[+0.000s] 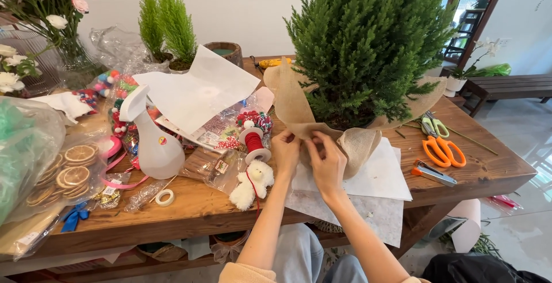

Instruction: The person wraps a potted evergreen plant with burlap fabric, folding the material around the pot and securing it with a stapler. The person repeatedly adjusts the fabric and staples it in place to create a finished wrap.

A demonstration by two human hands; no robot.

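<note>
From the head camera, both hands were at the front of the brown wooden table (pixel 190 205). The left hand (pixel 286 152) and the right hand (pixel 326 162) were close together, nearly touching. The fingers of each hand were bent and pinching a fold of the tan rough burlap cloth (pixel 293 107). That cloth was wrapped around the bottom of the bushy little green tree (pixel 368 41), which stood near the middle of the table, a bit toward the back edge. Under the cloth lay white paper sheets (pixel 382 176) that hung over the front edge.

Just left of the hands sat a spool of red ribbon (pixel 253 144) and a small white fluffy toy bear (pixel 252 184). Farther left stood a white plastic spray bottle (pixel 154 139). Near the left edge lay a clear bag of dried orange slices (pixel 69 171). A small roll of clear tape (pixel 165 197) lay near the front edge.

Toward the right edge lay scissors with orange handles (pixel 444 151), a smaller pair with green handles (pixel 434 125), and a silver stapler (pixel 434 173).

In the back left corner stood a glass vase of pink and white flowers (pixel 63 24). Two thin little green trees (pixel 167 21) stood by the back edge.
</note>
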